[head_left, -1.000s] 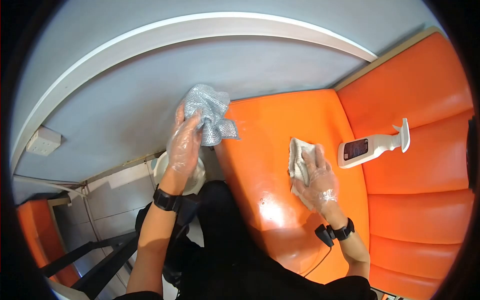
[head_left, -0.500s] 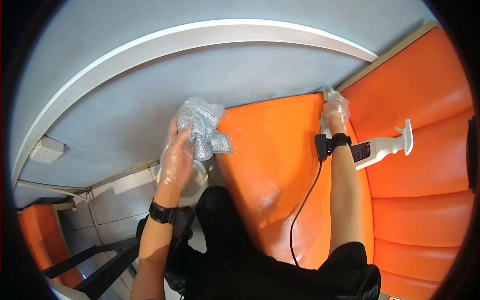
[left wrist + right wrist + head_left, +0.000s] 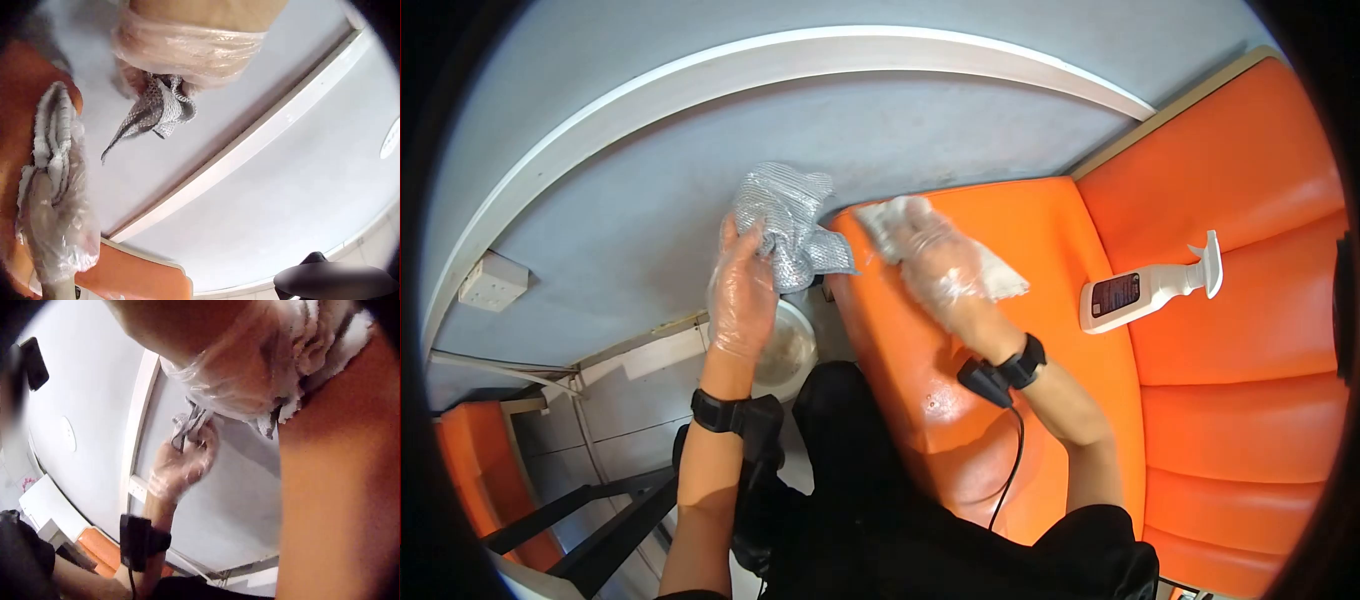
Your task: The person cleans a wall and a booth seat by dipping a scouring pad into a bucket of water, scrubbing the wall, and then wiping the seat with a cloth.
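Observation:
In the head view my left hand (image 3: 743, 300), in a clear plastic glove, grips a bunched silvery-grey mesh cloth (image 3: 785, 205) beside the wall, left of the seat. The cloth's loose corner hangs toward the orange seat cushion (image 3: 1020, 400). My right hand (image 3: 940, 262), gloved the same way, holds a folded white cloth (image 3: 1004, 278) against the cushion near its back left corner. The left wrist view shows the white cloth (image 3: 53, 125) folded about the fingers. Farther right, a white spray bottle (image 3: 1115, 300) lies on its side on the cushion by the backrest.
A grey wall (image 3: 850, 130) with a white rail (image 3: 840, 50) runs behind the seat. The orange backrest (image 3: 1230, 340) borders the right side. A white bucket (image 3: 785, 350) stands on the floor below my left hand. A socket box (image 3: 494, 281) sits on the wall at left.
My right hand carried the white cloth from mid-cushion to the back right corner, then left across to the back left corner. My left hand shifted slightly left, still holding the grey mesh cloth.

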Demonstrator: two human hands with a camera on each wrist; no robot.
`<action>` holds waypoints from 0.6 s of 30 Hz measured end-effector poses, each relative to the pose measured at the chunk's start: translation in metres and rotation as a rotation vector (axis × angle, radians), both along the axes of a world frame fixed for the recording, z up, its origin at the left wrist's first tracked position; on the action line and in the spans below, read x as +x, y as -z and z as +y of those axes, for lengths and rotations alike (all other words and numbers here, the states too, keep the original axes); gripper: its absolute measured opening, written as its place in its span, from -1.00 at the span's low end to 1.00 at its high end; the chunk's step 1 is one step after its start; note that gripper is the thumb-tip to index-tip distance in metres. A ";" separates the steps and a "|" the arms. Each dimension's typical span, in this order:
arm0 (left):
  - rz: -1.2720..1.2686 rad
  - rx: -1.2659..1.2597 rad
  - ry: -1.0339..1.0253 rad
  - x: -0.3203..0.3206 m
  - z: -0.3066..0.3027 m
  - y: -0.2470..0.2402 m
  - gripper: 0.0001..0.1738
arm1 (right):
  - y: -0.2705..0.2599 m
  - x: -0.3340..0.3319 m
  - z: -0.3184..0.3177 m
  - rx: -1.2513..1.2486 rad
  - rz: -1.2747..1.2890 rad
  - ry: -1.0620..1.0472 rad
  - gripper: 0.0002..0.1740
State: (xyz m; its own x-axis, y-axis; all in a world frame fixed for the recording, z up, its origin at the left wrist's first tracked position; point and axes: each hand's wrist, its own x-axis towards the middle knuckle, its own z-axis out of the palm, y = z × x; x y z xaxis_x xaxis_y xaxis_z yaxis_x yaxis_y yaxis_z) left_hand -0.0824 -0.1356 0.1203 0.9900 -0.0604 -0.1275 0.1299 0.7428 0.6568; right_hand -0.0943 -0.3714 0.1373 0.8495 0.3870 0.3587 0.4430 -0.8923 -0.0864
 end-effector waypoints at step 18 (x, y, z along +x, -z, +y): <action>-0.047 -0.065 -0.077 -0.003 0.018 -0.005 -0.42 | -0.011 0.001 -0.137 0.045 0.159 0.611 -0.46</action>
